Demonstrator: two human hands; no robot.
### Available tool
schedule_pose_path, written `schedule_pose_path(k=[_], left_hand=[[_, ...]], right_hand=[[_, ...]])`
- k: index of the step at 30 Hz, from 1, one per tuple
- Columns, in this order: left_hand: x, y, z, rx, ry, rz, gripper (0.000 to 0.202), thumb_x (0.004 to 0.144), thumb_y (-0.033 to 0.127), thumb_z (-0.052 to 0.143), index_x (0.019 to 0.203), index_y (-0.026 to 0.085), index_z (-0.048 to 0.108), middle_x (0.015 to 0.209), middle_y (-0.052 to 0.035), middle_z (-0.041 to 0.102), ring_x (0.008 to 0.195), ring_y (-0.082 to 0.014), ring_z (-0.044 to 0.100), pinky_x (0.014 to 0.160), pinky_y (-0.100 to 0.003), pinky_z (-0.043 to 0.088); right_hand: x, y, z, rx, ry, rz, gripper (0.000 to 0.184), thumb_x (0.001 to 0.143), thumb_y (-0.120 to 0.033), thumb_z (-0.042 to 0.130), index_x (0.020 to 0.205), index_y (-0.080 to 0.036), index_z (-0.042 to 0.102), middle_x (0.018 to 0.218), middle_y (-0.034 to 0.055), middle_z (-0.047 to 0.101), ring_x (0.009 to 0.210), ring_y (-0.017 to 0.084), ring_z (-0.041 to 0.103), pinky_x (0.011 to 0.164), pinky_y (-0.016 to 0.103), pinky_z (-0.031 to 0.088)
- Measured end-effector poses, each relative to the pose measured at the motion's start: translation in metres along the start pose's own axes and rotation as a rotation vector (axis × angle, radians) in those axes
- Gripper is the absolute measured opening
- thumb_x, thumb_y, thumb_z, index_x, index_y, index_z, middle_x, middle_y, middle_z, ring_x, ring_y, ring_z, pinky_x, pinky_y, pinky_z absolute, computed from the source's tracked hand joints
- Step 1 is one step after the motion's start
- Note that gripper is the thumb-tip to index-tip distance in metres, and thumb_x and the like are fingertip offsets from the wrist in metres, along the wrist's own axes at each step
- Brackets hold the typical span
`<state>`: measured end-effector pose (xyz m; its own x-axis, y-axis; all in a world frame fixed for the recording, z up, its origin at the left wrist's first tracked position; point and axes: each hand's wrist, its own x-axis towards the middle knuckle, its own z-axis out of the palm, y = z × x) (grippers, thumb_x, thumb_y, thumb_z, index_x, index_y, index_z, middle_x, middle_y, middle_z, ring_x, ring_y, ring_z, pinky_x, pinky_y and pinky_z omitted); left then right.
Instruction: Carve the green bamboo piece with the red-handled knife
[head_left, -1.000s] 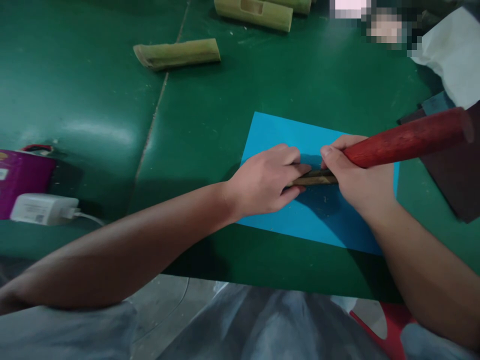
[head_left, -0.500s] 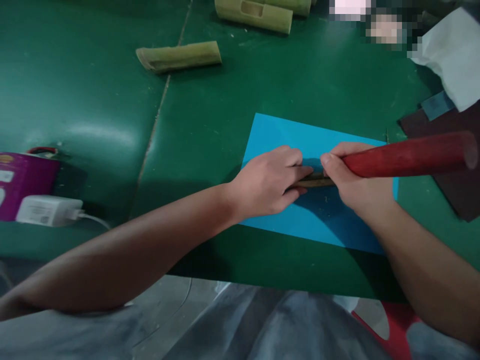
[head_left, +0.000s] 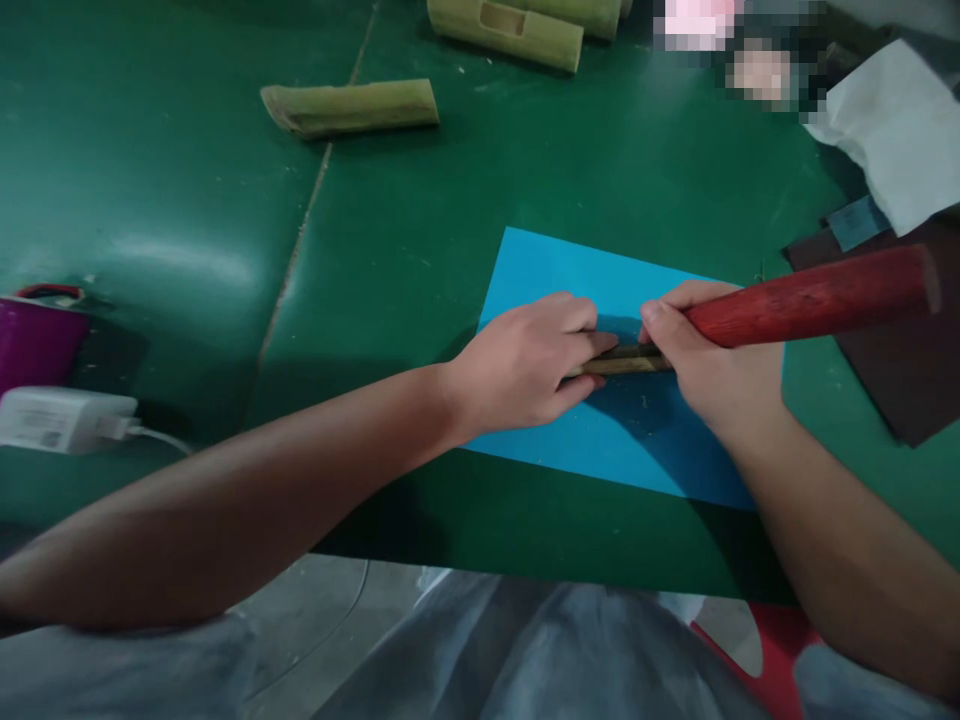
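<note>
Our left hand (head_left: 517,365) is closed, palm down, with its fingertips pinching a thin bamboo strip (head_left: 630,364), and our right hand (head_left: 724,375) is wrapped around a thick red handle (head_left: 817,295), thumb stretched along the near end toward the strip. We cannot tell whether that thumb touches the bamboo. Both forearms reach in from the lower corners, so the hands face each other with the strip between them, over the blue sheet (head_left: 555,265).

Compared with half a second ago, the handle's far end tips up more, while both our grips look the same. The whole view has slid slightly, and the purple box (head_left: 37,340) is cut off further at the left edge.

Around the sheet we see the green table (head_left: 397,230): a slant-ended bamboo piece (head_left: 352,108) beyond our left hand, a notched bamboo tube (head_left: 547,45) farther off, a white plug (head_left: 64,418) beside the box, and a dark brown sheet (head_left: 892,370) at right.
</note>
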<state>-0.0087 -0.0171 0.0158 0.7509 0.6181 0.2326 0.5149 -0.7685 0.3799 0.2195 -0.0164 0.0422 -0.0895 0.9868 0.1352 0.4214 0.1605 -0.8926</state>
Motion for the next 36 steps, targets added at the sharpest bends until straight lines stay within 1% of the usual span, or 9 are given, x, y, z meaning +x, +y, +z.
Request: schedule_pose_path(k=[7, 10, 12, 14, 16, 20, 25, 33, 36], left_hand=[[0.001, 0.0, -0.002, -0.035, -0.01, -0.008, 0.035, 0.107, 0.028, 0.06, 0.136, 0.016, 0.078, 0.111, -0.0107, 0.072, 0.1, -0.0242, 0.068, 0.085, -0.036, 0.055], [0.001, 0.001, -0.004, -0.06, -0.026, -0.01, 0.036, 0.108, 0.027, 0.059, 0.137, 0.016, 0.078, 0.111, -0.0117, 0.072, 0.102, -0.0255, 0.068, 0.087, -0.038, 0.056], [0.001, 0.002, -0.004, -0.055, -0.036, -0.011, 0.037, 0.11, 0.028, 0.056, 0.137, 0.015, 0.078, 0.111, -0.0126, 0.072, 0.102, -0.026, 0.068, 0.087, -0.039, 0.056], [0.0, 0.001, -0.003, -0.041, -0.029, -0.008, 0.038, 0.111, 0.029, 0.054, 0.136, 0.015, 0.078, 0.11, -0.0129, 0.072, 0.102, -0.0257, 0.068, 0.086, -0.039, 0.056], [0.0, 0.0, -0.002, -0.035, -0.012, -0.004, 0.038, 0.111, 0.029, 0.054, 0.136, 0.016, 0.077, 0.111, -0.0123, 0.073, 0.102, -0.0252, 0.069, 0.087, -0.038, 0.056], [-0.002, -0.002, 0.0, -0.047, 0.021, 0.017, 0.038, 0.111, 0.031, 0.054, 0.138, 0.015, 0.076, 0.113, -0.0123, 0.074, 0.104, -0.0258, 0.07, 0.088, -0.039, 0.057], [-0.002, -0.001, 0.001, -0.058, 0.049, 0.03, 0.038, 0.111, 0.029, 0.054, 0.136, 0.013, 0.077, 0.111, -0.013, 0.073, 0.104, -0.0262, 0.07, 0.087, -0.039, 0.057], [-0.002, 0.0, -0.001, -0.05, 0.051, 0.03, 0.038, 0.109, 0.028, 0.055, 0.135, 0.012, 0.078, 0.11, -0.0128, 0.074, 0.102, -0.0253, 0.07, 0.086, -0.038, 0.058], [-0.003, -0.001, -0.001, -0.051, 0.069, 0.042, 0.038, 0.11, 0.027, 0.055, 0.135, 0.011, 0.078, 0.11, -0.013, 0.075, 0.102, -0.0253, 0.071, 0.086, -0.038, 0.059]], right_hand=[[-0.001, 0.0, 0.002, 0.012, -0.001, -0.025, 0.031, 0.089, -0.029, 0.071, 0.06, -0.03, 0.059, 0.064, -0.0007, 0.064, 0.064, 0.02, 0.063, 0.069, 0.039, 0.058], [-0.001, -0.002, 0.001, 0.002, -0.03, -0.014, 0.034, 0.086, -0.027, 0.071, 0.055, -0.03, 0.056, 0.058, -0.0011, 0.057, 0.058, 0.018, 0.057, 0.059, 0.038, 0.052], [-0.001, -0.003, 0.0, 0.004, -0.009, 0.027, 0.033, 0.085, -0.026, 0.071, 0.055, -0.029, 0.057, 0.057, -0.0011, 0.056, 0.055, 0.018, 0.053, 0.056, 0.037, 0.05], [-0.001, -0.003, -0.001, 0.007, 0.026, 0.054, 0.029, 0.086, -0.027, 0.072, 0.058, -0.029, 0.061, 0.059, -0.0008, 0.058, 0.056, 0.018, 0.055, 0.058, 0.038, 0.053], [0.0, -0.002, -0.001, -0.001, 0.027, 0.051, 0.027, 0.087, -0.03, 0.073, 0.062, -0.03, 0.063, 0.062, -0.0002, 0.061, 0.06, 0.02, 0.059, 0.063, 0.038, 0.056], [0.001, -0.001, -0.001, -0.014, 0.0, 0.058, 0.029, 0.089, -0.033, 0.076, 0.063, -0.03, 0.062, 0.065, 0.0009, 0.063, 0.065, 0.022, 0.064, 0.066, 0.039, 0.058], [0.001, -0.003, -0.001, 0.03, -0.002, 0.041, 0.032, 0.089, -0.03, 0.074, 0.061, -0.029, 0.06, 0.064, 0.0001, 0.06, 0.065, 0.021, 0.066, 0.07, 0.04, 0.061], [0.001, -0.009, -0.002, 0.018, -0.05, 0.059, 0.036, 0.089, -0.027, 0.072, 0.057, -0.03, 0.056, 0.062, 0.0011, 0.06, 0.062, 0.021, 0.061, 0.064, 0.039, 0.058], [0.001, -0.012, -0.004, -0.011, -0.048, 0.079, 0.034, 0.089, -0.024, 0.073, 0.059, -0.03, 0.059, 0.063, 0.0014, 0.061, 0.061, 0.02, 0.061, 0.065, 0.039, 0.059]])
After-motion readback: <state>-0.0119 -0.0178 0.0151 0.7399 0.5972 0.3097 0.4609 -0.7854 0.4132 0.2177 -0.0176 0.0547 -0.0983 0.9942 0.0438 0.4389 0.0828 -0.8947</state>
